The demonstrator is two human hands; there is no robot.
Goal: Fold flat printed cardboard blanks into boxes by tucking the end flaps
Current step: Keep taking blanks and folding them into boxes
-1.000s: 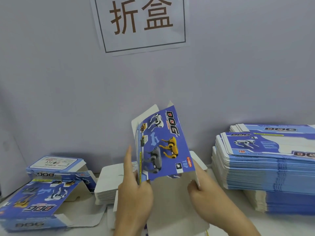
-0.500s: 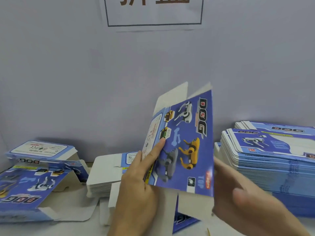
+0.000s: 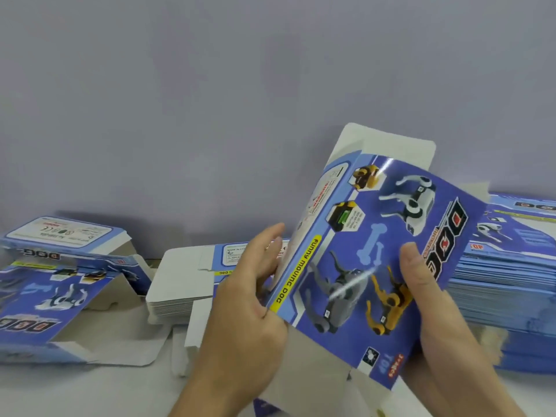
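Cardboard blank with the dog print is held up, left hand and right hand both gripping its edges.

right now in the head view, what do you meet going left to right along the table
folded boxes → low pile of white-side-up blanks → left hand → blank being folded → right hand → tall stack of blue blanks

On the blank we hold, we read "FUNNY MOVING DOG" on a yellow strip, "DOG" in large letters, "WARNING" on the side panel and "TOP" near the lower flap. A folded box at left also reads "DOG".
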